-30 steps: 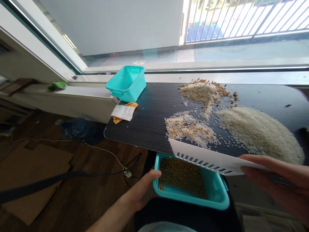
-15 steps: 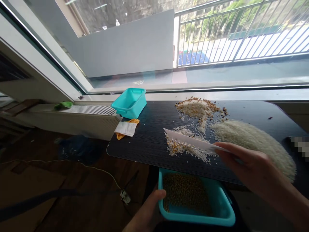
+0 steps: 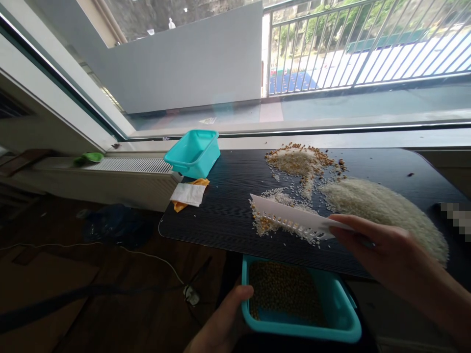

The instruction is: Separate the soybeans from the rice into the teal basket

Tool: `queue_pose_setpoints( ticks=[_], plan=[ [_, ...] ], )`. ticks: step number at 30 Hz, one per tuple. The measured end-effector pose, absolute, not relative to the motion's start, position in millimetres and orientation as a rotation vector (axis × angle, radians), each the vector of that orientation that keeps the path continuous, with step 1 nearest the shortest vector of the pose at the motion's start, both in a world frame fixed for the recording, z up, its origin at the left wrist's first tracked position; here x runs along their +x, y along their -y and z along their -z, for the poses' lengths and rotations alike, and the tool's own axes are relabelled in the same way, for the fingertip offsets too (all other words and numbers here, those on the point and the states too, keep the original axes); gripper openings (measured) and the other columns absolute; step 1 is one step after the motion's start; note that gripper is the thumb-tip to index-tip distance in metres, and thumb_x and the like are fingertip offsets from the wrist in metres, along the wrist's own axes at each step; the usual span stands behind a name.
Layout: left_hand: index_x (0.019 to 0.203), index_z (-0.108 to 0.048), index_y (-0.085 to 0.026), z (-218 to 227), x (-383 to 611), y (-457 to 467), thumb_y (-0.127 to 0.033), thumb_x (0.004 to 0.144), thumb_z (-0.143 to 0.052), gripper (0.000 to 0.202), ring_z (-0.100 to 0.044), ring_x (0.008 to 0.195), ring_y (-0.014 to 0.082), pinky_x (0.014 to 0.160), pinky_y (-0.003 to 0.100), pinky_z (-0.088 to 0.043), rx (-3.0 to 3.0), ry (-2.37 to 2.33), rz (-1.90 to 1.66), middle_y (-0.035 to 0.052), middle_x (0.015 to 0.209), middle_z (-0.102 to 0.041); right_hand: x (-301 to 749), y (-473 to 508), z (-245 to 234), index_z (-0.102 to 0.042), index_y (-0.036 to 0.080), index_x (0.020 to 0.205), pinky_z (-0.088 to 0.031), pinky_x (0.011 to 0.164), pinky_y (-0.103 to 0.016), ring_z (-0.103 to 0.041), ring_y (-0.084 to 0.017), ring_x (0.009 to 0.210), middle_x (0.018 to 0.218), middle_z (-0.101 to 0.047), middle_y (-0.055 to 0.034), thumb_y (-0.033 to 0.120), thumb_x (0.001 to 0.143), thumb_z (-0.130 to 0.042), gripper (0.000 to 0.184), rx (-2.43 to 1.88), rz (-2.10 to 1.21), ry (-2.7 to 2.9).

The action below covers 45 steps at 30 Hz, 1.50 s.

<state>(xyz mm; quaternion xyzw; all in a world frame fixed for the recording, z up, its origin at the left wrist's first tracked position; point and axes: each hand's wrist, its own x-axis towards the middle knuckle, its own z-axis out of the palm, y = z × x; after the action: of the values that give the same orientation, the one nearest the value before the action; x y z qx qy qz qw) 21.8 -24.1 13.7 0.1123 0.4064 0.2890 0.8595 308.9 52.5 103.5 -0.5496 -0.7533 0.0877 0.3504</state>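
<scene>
My right hand (image 3: 382,245) grips one end of a thin white perforated card (image 3: 287,213), with a row of holes along its lower part. The card stands tilted over a small patch of rice mixed with yellow kernels (image 3: 263,223). My left hand (image 3: 228,316) holds the left wall of a turquoise plastic bin (image 3: 342,334), thumb over the rim. Brownish-yellow kernels (image 3: 287,289) lie inside that bin, which sits below the table's front edge. Behind the card is a mixed heap of rice and kernels (image 3: 294,161). A larger pile of white rice (image 3: 382,211) spreads to the right.
An upright turquoise bin (image 3: 195,153) stands at the dark table's (image 3: 231,196) back left corner. Near it lies a folded white and orange cloth (image 3: 189,194). A window runs behind the table, and a radiator (image 3: 143,184) stands left. A pixelated object (image 3: 458,218) is at far right.
The card has tilted a little, so its holes show more clearly. My view has shifted slightly. The left hand keeps its hold on the bin.
</scene>
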Motion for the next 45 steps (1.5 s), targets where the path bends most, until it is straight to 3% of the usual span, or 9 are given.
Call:
queue_pose_setpoints(
  ticks=[5,14,25,34,45],
  plan=[
    [0.126,-0.062,-0.020,-10.7,16.7,25.0,-0.045,0.075,-0.069,0.057,-0.056,0.123,0.0365,0.105,0.050,-0.040,0.204,-0.877,-0.581,0.0126,0.122,-0.069,314.2,-47.0,-112.7,-0.071,0.026,0.088,-0.051,0.053,-0.012,-0.070,-0.013,0.061,0.079,-0.075,0.0038,0.038,0.085,-0.057,0.019,-1.387,-0.290,1.978],
    [0.131,-0.058,-0.018,-5.9,20.9,22.8,-0.039,0.085,-0.057,0.050,-0.056,0.125,0.0308,0.107,0.046,-0.039,0.212,-0.793,-0.592,0.0101,0.121,-0.070,311.6,-51.0,-118.7,-0.070,0.026,0.081,-0.047,0.045,-0.009,-0.067,-0.011,0.051,0.070,-0.074,0.0036,0.044,0.087,-0.052,0.025,-1.369,-0.191,1.989],
    [0.122,-0.063,-0.013,-9.3,23.5,19.4,-0.033,0.092,-0.047,0.040,-0.058,0.122,0.0287,0.105,0.044,-0.042,0.257,-0.766,-0.633,0.0118,0.120,-0.070,327.6,-35.5,-110.9,-0.071,0.037,0.084,-0.048,0.044,-0.012,-0.066,-0.012,0.051,0.070,-0.073,0.0092,0.048,0.080,-0.062,0.015,-1.437,-0.322,1.954],
    [0.119,-0.065,-0.013,-9.9,23.2,19.9,-0.036,0.087,-0.053,0.040,-0.058,0.120,0.0294,0.104,0.043,-0.042,0.247,-0.843,-0.598,0.0109,0.116,-0.072,323.2,-39.5,-113.9,-0.071,0.032,0.075,-0.048,0.041,-0.015,-0.063,-0.013,0.044,0.060,-0.070,0.0071,0.046,0.076,-0.062,0.016,-1.537,-0.265,1.850],
    [0.117,-0.066,-0.012,-9.8,23.0,21.0,-0.035,0.089,-0.051,0.040,-0.059,0.118,0.0280,0.101,0.041,-0.045,0.230,-0.865,-0.598,0.0111,0.115,-0.072,317.4,-49.3,-110.1,-0.072,0.028,0.080,-0.048,0.042,-0.014,-0.065,-0.013,0.048,0.068,-0.073,0.0033,0.044,0.081,-0.058,0.022,-1.471,-0.243,1.949]
  ],
)
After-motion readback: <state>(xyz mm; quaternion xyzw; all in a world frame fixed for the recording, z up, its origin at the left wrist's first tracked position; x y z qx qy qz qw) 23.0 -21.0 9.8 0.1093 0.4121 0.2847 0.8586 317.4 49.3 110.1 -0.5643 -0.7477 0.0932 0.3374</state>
